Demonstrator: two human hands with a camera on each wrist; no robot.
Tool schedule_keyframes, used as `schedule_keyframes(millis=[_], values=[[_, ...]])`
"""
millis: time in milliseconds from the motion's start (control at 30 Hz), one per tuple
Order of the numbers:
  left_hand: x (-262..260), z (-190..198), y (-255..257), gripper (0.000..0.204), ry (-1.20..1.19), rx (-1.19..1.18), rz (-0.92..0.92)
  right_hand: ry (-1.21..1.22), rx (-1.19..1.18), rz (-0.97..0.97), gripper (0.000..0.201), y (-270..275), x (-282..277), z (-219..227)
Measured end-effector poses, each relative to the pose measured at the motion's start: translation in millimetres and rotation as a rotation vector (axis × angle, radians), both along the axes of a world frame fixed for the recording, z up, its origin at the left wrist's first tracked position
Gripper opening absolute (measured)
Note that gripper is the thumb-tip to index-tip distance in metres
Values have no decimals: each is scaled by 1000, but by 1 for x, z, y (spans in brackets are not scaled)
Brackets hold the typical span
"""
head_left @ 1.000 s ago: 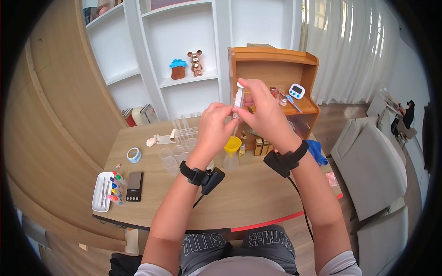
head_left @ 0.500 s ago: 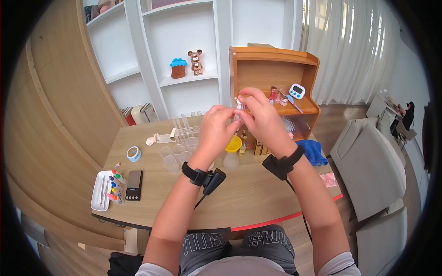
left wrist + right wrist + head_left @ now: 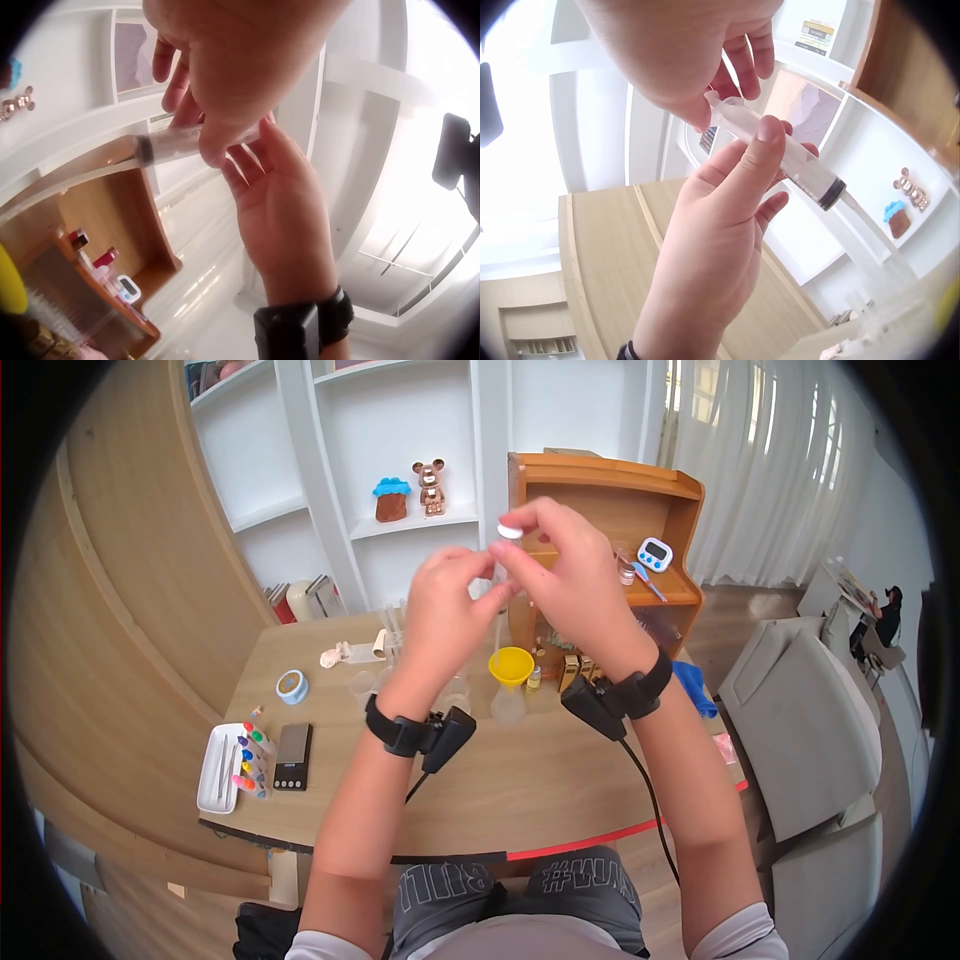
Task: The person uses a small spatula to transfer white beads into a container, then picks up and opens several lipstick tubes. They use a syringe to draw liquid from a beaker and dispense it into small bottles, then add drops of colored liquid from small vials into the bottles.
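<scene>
Both hands are raised over the table around a clear plastic syringe (image 3: 804,171). My left hand (image 3: 447,605) holds its barrel, the thumb lying along the side. My right hand (image 3: 570,575) grips the upper end, thumb at the flange and a fingertip by the white plunger end (image 3: 510,531). The black plunger seal (image 3: 832,194) sits at the barrel's lower end. From the tip a thin clear tube (image 3: 875,231) runs down. Below, in the head view, a yellow funnel (image 3: 511,666) sits in a clear flask (image 3: 508,706), the tube overlapping the funnel's rim.
Clear beakers (image 3: 362,685) and test tubes stand behind the left forearm. On the left lie a digital scale (image 3: 293,758), a white tray (image 3: 207,790) and several markers (image 3: 250,760). A wooden cabinet (image 3: 605,475) with a white timer (image 3: 655,555) stands at the back right.
The plunger's white shaft, long at first, has gone down into the barrel. Since then both hands have risen with the syringe, away from the funnel.
</scene>
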State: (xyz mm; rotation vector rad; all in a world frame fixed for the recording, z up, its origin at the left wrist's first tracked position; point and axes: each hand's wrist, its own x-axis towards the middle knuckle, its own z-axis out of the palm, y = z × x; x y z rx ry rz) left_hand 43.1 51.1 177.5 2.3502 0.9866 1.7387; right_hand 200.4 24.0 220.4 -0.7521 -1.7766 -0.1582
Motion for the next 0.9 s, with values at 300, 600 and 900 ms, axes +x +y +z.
schedule_keyframes(millis=[300, 600, 900], values=[[-62, -40, 15, 29, 45, -68, 102, -16, -135, 87, 16, 24, -53, -35], [-67, -104, 19, 31, -4, -316, 94, -67, -220, 89, 16, 38, -66, -92], [-67, -121, 22, 28, 22, -282, 112, -47, -208, 85, 21, 41, -66, -105]])
